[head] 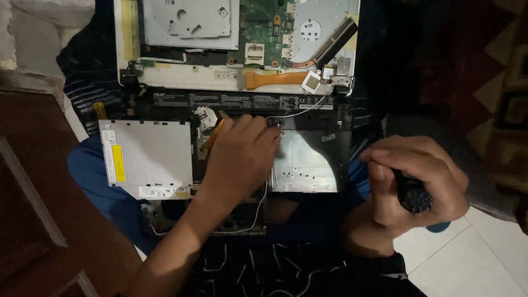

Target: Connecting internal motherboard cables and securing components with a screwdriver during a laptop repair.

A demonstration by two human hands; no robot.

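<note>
the left hand [242, 157] lies flat, fingers loosely spread, inside the opened laptop base [242, 165], fingertips by a small round part hard to make out. the right hand [410, 184] is clenched around a dark tool handle [413, 195], its tip hidden. a silver optical drive [148, 157] at left bears a yellow rectangular label [118, 163].

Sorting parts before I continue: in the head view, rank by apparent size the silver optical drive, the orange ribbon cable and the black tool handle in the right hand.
1. Silver optical drive
2. Orange ribbon cable
3. Black tool handle, though the right hand partly hides it, so 2 versus 3 is unsure.
</note>
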